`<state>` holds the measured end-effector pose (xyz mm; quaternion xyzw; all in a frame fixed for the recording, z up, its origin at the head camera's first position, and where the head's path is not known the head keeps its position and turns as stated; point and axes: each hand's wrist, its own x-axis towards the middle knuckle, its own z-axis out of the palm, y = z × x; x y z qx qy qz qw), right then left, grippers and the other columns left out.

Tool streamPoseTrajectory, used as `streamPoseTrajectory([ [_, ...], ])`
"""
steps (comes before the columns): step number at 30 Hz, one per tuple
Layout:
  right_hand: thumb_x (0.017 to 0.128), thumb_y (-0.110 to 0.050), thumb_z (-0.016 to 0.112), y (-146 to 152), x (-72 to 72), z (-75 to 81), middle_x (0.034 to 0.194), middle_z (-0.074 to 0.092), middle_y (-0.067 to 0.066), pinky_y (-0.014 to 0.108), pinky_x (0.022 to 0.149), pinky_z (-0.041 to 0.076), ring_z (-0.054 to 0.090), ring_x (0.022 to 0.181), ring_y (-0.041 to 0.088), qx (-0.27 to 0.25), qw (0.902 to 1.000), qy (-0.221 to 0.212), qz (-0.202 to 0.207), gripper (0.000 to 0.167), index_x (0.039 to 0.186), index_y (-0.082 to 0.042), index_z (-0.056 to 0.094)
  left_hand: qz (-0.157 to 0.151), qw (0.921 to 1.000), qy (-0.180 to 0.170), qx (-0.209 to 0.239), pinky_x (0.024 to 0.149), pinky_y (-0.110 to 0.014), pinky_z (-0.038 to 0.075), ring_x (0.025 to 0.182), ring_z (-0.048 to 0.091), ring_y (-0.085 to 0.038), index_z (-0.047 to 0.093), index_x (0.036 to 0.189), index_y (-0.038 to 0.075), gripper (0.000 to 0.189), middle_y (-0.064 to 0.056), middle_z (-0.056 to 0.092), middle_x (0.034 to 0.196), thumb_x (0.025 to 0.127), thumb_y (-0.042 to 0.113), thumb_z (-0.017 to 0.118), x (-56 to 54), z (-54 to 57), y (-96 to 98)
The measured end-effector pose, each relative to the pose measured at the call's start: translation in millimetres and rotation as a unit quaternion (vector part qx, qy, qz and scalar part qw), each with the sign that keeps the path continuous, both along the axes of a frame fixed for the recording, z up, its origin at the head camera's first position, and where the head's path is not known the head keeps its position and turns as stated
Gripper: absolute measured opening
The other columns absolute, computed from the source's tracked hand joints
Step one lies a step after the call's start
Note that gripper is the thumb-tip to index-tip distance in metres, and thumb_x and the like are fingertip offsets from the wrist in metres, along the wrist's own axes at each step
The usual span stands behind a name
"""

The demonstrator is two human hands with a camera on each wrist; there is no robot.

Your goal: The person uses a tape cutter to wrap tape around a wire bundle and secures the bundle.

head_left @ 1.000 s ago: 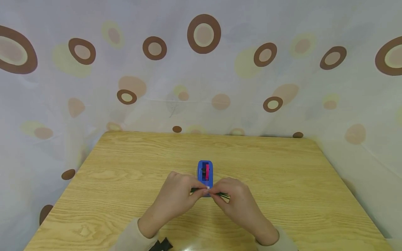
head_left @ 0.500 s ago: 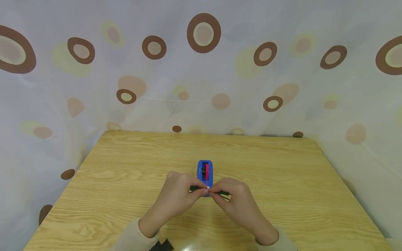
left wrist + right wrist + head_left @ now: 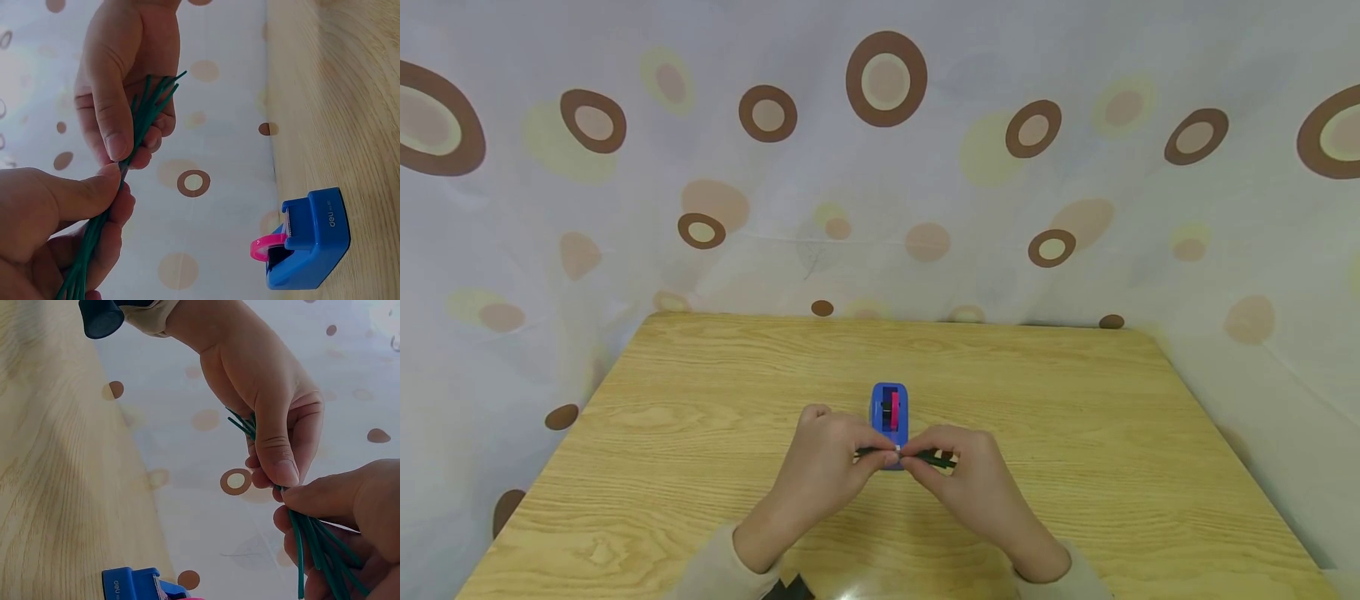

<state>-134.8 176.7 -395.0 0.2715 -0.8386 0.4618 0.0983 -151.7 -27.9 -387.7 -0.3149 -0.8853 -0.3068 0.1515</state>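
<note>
A bundle of thin green plastic-looking strands (image 3: 150,111) is held between the two hands, above the table. My left hand (image 3: 826,460) pinches it at its middle between thumb and fingers, with strand ends fanning out below in the left wrist view. Close beside it, my right hand (image 3: 964,468) pinches the same bundle, the thumb tips nearly meeting; green strands (image 3: 322,556) spread across its fingers. Just beyond the hands, a blue tape dispenser (image 3: 322,234) with a pink tape core (image 3: 265,247) stands on the table. The pinched middle of the bundle is mostly hidden by the fingertips.
The wooden table (image 3: 737,367) reaches back to a patterned cloth backdrop (image 3: 880,208), which also rises at both sides. A black object (image 3: 788,588) shows at the bottom edge, near the left sleeve (image 3: 722,571).
Both hands stay almost in place, still pinching the bundle. The strands showing by the right hand have shifted angle slightly. The tape dispenser has not moved.
</note>
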Motion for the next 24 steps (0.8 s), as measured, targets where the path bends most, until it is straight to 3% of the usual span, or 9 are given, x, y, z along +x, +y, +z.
streamPoseTrajectory([
  [8,0.084,-0.005,0.078,0.3,0.1,4.6,0.091,0.071,-0.013,0.03,0.07,0.054,0.064,0.079,0.006,0.017,0.999,-0.038,-0.015,0.015,0.093,-0.017,0.076,-0.006,0.9953,0.096,0.0,0.076,-0.037,0.036,0.071,0.064,-0.001,0.082,0.081,0.02,0.012,0.014,0.072,0.078,0.074,0.029,0.086,-0.7,-4.0,-0.9],
  [15,0.086,-0.009,0.078,0.1,0.3,7.8,0.09,0.073,-0.007,0.03,0.07,0.051,0.061,0.077,0.009,0.02,0.9976,-0.063,-0.018,0.01,0.093,-0.015,0.076,-0.013,0.9908,0.134,-0.005,0.079,-0.04,0.038,0.07,0.064,-0.002,0.081,0.08,0.021,0.012,0.013,0.071,0.076,0.073,0.028,0.086,-0.9,-4.8,-0.8],
  [24,0.089,-0.011,0.075,2.0,-1.2,5.7,0.092,0.072,-0.008,0.031,0.07,0.052,0.063,0.078,0.009,0.014,0.9966,-0.081,0.006,0.007,0.096,-0.014,0.075,-0.02,0.9828,0.183,-0.009,0.08,-0.042,0.04,0.068,0.063,-0.003,0.081,0.078,0.021,0.011,0.013,0.07,0.074,0.073,0.029,0.086,-0.6,-5.7,-0.5],
])
